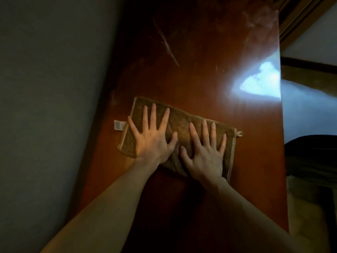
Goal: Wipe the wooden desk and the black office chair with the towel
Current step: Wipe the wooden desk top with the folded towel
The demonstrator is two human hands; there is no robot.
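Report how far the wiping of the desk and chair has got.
Done: nothing shows as clearly finished. In hand: left hand and right hand press flat on the folded towel, mid-way along the wooden desk. Left: the far stretch, where a pale streak and a hazy smudge show, and the chair, probably the dark shape beyond the desk's right edge, untouched.
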